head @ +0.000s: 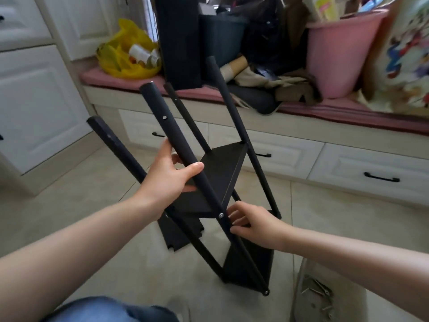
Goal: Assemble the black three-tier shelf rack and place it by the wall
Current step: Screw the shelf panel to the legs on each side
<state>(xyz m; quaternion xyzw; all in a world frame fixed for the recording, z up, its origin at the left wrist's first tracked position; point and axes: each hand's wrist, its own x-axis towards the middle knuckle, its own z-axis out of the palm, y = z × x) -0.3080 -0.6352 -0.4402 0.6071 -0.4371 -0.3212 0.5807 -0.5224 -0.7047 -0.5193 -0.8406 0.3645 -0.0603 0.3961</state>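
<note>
Left hand [167, 175] clamped round front pole [162, 112] of the tilted rack [222, 168], right hand [251, 223] fingers pinched the same pole, screw [221, 214] just beside its fingertips.

The shelf rack [250, 266] stands tilted on the floor [111, 259], in front of the drawer bench [290, 145]. The left hand [167, 175] grips the nearest pole [171, 126] beside the middle shelf [225, 166]. The right hand [250, 223] pinches the same pole lower down, just beside a screw [220, 214]. A loose shelf panel [178, 235] lies on the floor left of the rack. On the bench, a plastic bag [125, 56] sits at the left and a bucket [336, 52] at the right. Loose screws [318, 291] lie to the near right.
</note>
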